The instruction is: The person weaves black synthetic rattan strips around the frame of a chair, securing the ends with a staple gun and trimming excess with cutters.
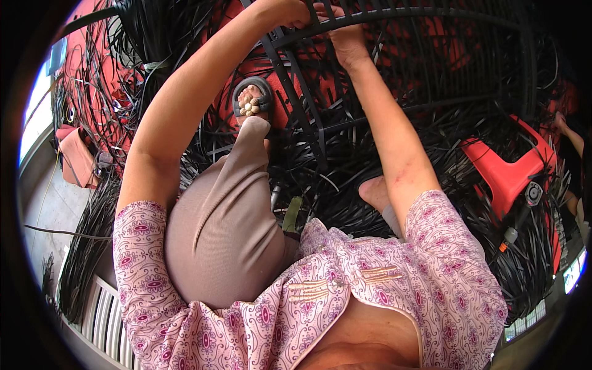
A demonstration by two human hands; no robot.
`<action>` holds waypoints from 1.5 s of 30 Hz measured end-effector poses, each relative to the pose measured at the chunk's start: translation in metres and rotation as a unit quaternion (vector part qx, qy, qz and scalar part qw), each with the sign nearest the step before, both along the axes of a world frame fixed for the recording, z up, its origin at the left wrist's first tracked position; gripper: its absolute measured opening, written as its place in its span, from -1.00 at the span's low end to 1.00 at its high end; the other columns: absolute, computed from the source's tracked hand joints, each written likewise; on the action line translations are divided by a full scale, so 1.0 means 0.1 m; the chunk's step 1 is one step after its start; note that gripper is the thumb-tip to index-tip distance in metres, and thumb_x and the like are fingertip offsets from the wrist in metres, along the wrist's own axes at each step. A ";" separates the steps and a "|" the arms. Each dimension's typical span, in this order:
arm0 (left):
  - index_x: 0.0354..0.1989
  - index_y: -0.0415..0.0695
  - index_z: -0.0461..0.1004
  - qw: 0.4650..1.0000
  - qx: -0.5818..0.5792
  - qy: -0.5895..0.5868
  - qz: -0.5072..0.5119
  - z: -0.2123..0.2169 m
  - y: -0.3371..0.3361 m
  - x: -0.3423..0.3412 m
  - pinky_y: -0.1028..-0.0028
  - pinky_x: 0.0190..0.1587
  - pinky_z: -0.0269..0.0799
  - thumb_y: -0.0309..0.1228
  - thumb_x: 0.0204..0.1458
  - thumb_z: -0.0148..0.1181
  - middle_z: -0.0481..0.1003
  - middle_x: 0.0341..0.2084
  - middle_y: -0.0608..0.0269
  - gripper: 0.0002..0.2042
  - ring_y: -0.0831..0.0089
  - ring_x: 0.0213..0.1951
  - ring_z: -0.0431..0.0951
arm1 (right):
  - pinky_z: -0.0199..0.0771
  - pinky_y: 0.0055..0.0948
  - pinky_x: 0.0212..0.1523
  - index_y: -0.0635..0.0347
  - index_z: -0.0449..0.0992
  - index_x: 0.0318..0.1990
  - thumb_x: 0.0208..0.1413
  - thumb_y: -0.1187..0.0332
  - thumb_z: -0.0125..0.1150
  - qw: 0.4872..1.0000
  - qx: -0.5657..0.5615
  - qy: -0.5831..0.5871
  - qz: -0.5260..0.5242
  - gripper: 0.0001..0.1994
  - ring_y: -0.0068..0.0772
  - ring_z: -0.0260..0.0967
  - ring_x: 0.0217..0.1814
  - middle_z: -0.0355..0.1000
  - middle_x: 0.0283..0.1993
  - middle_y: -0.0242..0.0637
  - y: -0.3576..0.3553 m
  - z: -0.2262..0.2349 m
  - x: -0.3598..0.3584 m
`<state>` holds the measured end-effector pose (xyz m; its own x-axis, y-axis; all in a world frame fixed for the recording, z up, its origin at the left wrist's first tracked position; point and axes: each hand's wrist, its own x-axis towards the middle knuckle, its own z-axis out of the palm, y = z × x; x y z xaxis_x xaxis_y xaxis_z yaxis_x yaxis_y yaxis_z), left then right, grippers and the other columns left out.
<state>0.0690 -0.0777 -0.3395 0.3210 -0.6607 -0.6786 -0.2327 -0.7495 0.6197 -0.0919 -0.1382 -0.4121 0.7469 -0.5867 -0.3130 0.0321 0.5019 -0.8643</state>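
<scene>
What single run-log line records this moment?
left hand: grips curved black metal frame | right hand: on frame | floor: flat black plastic strips

Wearer's clothing, head view.

Short-sleeved blouse (431, 271) was pink with a dense purple paisley-and-scroll print; pale piped collar edges and embroidered frog-style fastenings at the chest. Trousers (216, 228) were plain taupe-brown, smooth fabric. Far foot wore a dark grey sandal (251, 98) with a small cream flower on the strap; right foot (374, 190) was bare. Both forearms uncovered below the sleeves.
</scene>
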 end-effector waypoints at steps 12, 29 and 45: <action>-0.13 -0.22 0.58 0.970 -0.131 -0.195 -0.068 0.57 0.39 -0.20 0.45 -0.35 0.54 -0.37 0.03 0.22 0.60 -0.48 0.18 -0.74 0.41 -0.44 0.63 | 0.52 -0.50 -0.20 0.15 0.59 -0.12 0.06 0.41 0.35 0.972 0.227 -0.058 -0.025 -0.79 -0.48 0.54 -0.25 0.57 -0.23 -0.38 0.54 0.46 -0.20; -0.20 -0.17 0.55 0.926 -0.304 -0.211 0.075 0.52 0.68 -0.60 0.58 -0.31 0.51 -0.50 0.01 0.33 0.60 -0.45 0.30 -0.82 0.63 -0.38 0.59 | 0.51 -0.53 -0.20 0.09 0.58 -0.05 0.14 0.34 0.31 0.974 0.220 -0.052 0.002 -0.77 -0.49 0.53 -0.17 0.56 -0.18 -0.42 0.52 0.45 -0.20; -0.11 -0.10 0.47 0.764 -0.429 -0.451 -0.170 0.29 0.96 -0.70 0.45 -0.29 0.34 -0.52 -0.04 0.28 0.58 -0.32 0.36 -0.71 0.46 -0.38 0.55 | 0.58 -0.53 -0.32 0.25 0.65 -0.34 0.10 0.24 0.33 0.981 0.178 0.073 0.027 -0.77 -0.53 0.54 -0.39 0.58 -0.39 -0.33 0.36 0.80 -0.12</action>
